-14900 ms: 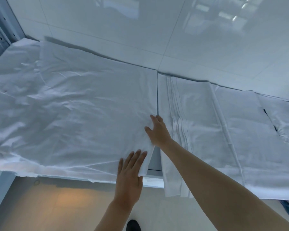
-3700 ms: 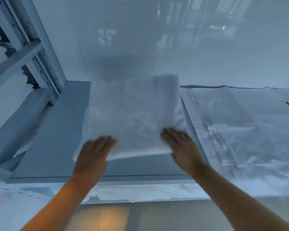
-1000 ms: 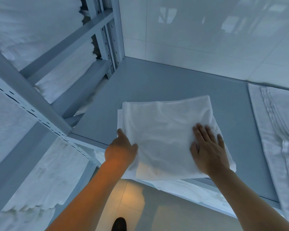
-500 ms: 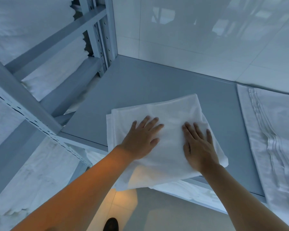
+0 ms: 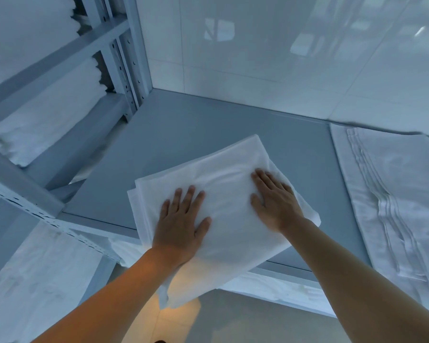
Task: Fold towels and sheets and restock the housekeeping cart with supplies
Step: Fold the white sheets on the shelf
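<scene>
1. Floor [image 5: 233, 323]: pale, warm-lit patch at the bottom centre of the frame, below the bench edge.
2. Folded sheet [image 5: 223, 191]: white, several layers, lying at an angle in the centre of the frame on the grey bench [image 5: 183, 134]. Its near corner overhangs the bench's front edge and droops toward the floor.
3. Left hand [image 5: 181, 224]: lower centre, palm down on the sheet's near-left part, fingers straight and slightly spread, pressing flat and gripping nothing.
4. Right hand [image 5: 275, 201]: centre right, palm down on the sheet's right part, fingers extended, likewise flat and holding nothing.
5. Handling, as judged: light, soft and limp cloth; the hanging corner sags, so it will not keep its shape if lifted by one edge. Layers look smooth and liable to slide apart. Best taken with a hand on each of two opposite sides, fingers under the whole stack and thumbs on top, or carried flat on both palms.
6. Lower shelf linen [image 5: 270, 288]: white cloth under the bench edge, lower centre-right.
7. Spread sheet [image 5: 394, 201]: white, with raised stitched bands, at the right edge of the frame, apart from the folded one.
8. Metal rack [image 5: 60, 58]: upper left, shelves stacked with white linen.
9. Tiled wall [image 5: 282, 45]: glossy, across the top of the frame.
</scene>
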Available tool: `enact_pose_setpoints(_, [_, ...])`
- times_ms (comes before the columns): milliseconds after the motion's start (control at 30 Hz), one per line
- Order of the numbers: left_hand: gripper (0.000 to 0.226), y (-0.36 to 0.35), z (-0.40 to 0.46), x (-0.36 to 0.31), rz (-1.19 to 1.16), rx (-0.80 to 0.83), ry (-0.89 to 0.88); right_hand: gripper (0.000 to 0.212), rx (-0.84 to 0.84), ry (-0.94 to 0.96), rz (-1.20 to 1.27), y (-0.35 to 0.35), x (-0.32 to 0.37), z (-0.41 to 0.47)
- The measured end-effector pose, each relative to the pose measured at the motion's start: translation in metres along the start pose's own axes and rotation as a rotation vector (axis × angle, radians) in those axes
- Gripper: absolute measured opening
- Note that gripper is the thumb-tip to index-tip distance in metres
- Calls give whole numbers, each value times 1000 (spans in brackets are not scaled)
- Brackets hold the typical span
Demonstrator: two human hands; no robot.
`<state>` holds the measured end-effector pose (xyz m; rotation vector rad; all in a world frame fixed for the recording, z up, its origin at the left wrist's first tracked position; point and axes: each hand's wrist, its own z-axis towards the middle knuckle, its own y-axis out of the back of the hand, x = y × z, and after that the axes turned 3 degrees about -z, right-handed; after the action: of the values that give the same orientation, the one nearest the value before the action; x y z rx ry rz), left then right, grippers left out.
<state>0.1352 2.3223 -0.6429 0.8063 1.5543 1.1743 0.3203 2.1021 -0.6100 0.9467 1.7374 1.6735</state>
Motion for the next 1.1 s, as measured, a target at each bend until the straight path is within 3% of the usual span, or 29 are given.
enact_pose_setpoints(67, [70,-1,2,1,3,-6,-20,70,-17,1,-49,6,8,11])
enact_pose_setpoints(233, [68,3,10,17,16,-1,-158,75,30,210,-155,27,-17,42])
enact_pose_setpoints(333, [66,12,30,37,18,40,-290,77,58,131,-64,22,-39,41])
enact_pose_setpoints(467, [63,36,82,62,104,144,-486,77,-82,-118,185,-10,-25,6])
enact_pose_setpoints(567, [60,57,132,54,295,177,-286,77,-150,-335,205,-20,-2,-1])
enact_pose_setpoints(633, [58,59,141,24,281,182,-107,77,-167,-441,214,-23,14,-1])
enact_pose_setpoints(767, [63,21,75,-42,100,100,-39,77,-206,-601,281,-22,37,-3])
enact_pose_setpoints(900, [65,1,30,-45,64,10,-15,78,-160,-688,296,-23,60,-14])
enact_pose_setpoints(1000, [66,2,33,-28,71,-14,-139,77,-157,-582,122,-9,52,-18])
enact_pose_setpoints(1100, [65,8,49,-2,66,32,-293,72,-178,-116,-9,18,17,7])
